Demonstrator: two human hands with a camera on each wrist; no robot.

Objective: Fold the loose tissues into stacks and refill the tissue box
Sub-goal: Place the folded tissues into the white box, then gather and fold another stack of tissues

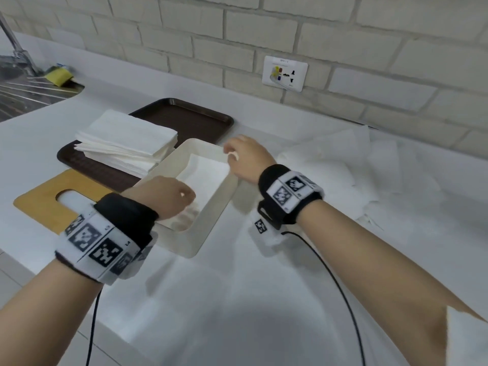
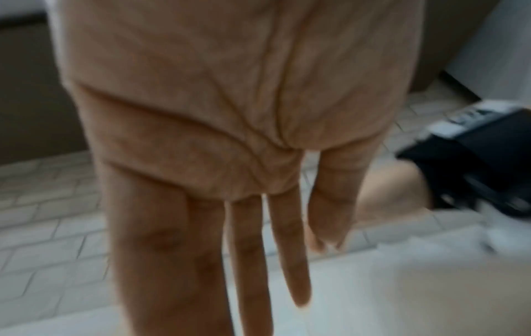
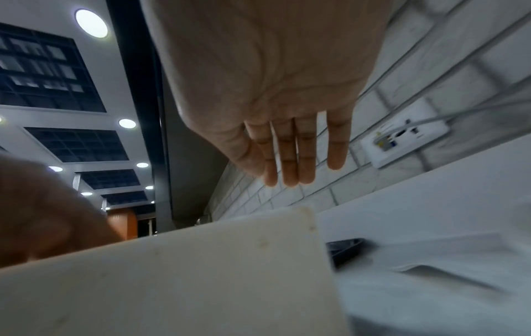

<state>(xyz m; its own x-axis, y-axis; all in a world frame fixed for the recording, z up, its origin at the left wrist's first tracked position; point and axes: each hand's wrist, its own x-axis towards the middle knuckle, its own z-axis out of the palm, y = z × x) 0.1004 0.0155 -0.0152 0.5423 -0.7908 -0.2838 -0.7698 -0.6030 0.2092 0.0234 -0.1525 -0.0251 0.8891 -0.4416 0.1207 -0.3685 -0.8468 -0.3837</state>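
standing next to the surface (image 1: 237, 286) here. the tissue box (image 1: 211, 215) is the cream open-top tray thing right in the middle, and there's already a folded stack of tissues (image 1: 203, 178) sitting down inside it. left hand (image 1: 163, 199) is at the near end of the box, right hand (image 1: 244, 157) over the far right rim. in both wrist views the fingers (image 2: 290, 250) look straight and loose with nothing pinched in them, same for the right hand's fingers (image 3: 290, 159). from the head view the left looks like it might be resting on the tissues, but it's blurry so i can't really tell if it's touching.

more folded tissues (image 1: 126, 141) are piled on the brown tray (image 1: 190, 117) just behind-left of the box, and the loose unfolded ones (image 1: 356, 165) are spread out to the right. the wooden lid (image 1: 39, 202) with the slot lies flat to the left.

handling-wise: this stuff is super light, soft and floppy, tears easily, and single sheets slide off each other. i'd guess you want to take a stack from both short ends, flat fingers under and thumb on top, gentle squeeze, so it doesn't sag or fan out. the box itself looks stiff, so hold it by the rim.
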